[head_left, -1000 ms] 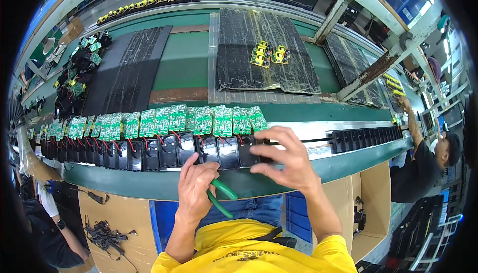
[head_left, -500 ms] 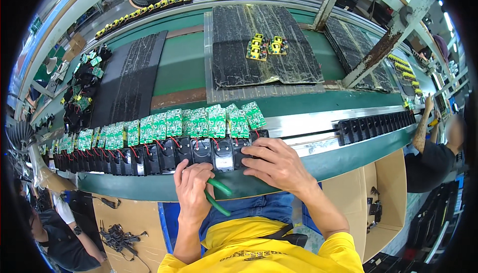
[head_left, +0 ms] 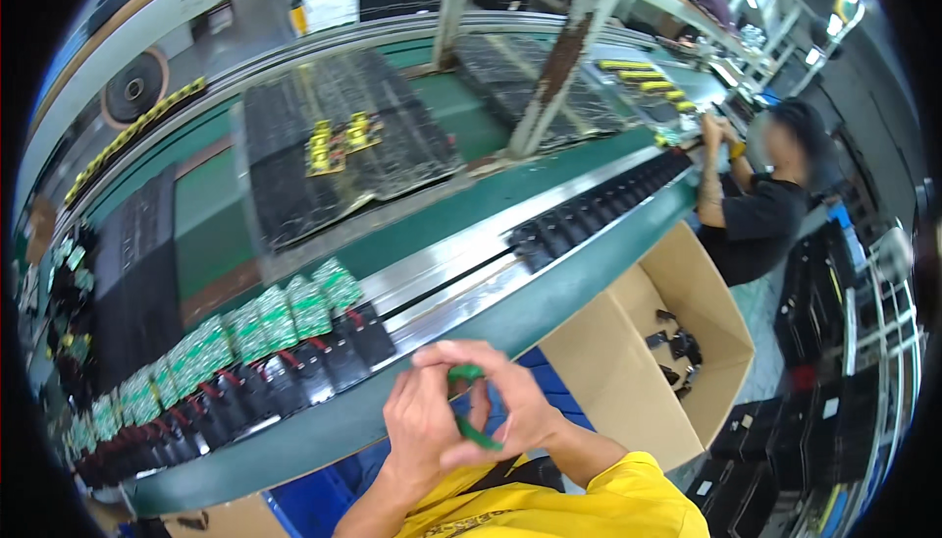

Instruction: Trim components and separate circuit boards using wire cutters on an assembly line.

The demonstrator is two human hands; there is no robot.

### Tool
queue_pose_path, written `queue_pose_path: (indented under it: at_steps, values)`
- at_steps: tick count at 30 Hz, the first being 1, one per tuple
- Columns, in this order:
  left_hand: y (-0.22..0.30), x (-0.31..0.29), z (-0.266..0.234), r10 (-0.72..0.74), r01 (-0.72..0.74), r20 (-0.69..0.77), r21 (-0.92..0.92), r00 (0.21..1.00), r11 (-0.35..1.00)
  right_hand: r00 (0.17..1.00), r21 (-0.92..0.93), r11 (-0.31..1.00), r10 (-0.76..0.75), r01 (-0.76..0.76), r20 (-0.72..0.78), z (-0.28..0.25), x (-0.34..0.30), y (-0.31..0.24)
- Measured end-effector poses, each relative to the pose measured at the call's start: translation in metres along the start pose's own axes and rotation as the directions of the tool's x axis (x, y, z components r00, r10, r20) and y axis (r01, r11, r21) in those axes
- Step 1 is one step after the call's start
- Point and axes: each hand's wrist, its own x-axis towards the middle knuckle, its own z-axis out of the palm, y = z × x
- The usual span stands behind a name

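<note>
My left hand [head_left: 422, 420], in front of the bench edge, is closed on a hand tool with two green handles [head_left: 478, 434]; its working end is hidden in the hand. My right hand [head_left: 520, 401] arches around the spread handles, its fingers and thumb reaching to my left hand. Whether it grips them is hard to see through the blur. Beyond my hands, a row of black plastic casings [head_left: 312, 376] stands along the bench, with green circuit boards [head_left: 265, 322] leaning on their far side and red wires between.
A metal rail [head_left: 491, 293] runs along the green bench, with more black casings [head_left: 599, 209] farther right. An open carton [head_left: 628, 342] holding black parts stands right of me. A co-worker [head_left: 770, 194] works at the far right. Yellow components [head_left: 339, 140] sit on a black mat.
My view has swung right. My right hand has left the casings and come to the green-handled tool. Both hands are now together, off the row of casings.
</note>
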Motion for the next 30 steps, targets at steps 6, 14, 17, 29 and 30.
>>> queue_pose_path:
  at_steps: [6, 14, 17, 29, 30]
  values:
    - [0.0, 0.072, -0.013, 0.247, -0.259, 0.095, 0.531, 0.964, 0.807, 0.829, 0.531, 0.825, 0.15, 0.196, -0.539, -0.104, -0.024, 0.046]
    - [-0.051, 0.075, -0.036, 0.191, -0.225, 0.122, 0.609, 0.974, 0.76, 0.637, -0.321, 0.874, -0.017, -0.365, -0.771, -0.298, 0.011, 0.093]
    - [-0.051, 0.079, -0.04, 0.19, -0.223, 0.118, 0.61, 0.975, 0.76, 0.476, -0.376, 0.702, -0.06, -0.605, -0.877, -0.397, 0.041, 0.126]
    - [-0.086, 0.035, -0.118, -0.126, 0.056, 0.039, 0.74, 0.991, 0.67, 0.508, -0.489, 0.215, 0.039, -0.845, -0.861, -0.68, 0.035, 0.266]
    - [-0.091, 0.027, -0.128, -0.138, 0.066, 0.031, 0.759, 0.99, 0.648, 0.522, -0.501, 0.21, 0.055, -0.84, -0.851, -0.688, 0.041, 0.273]
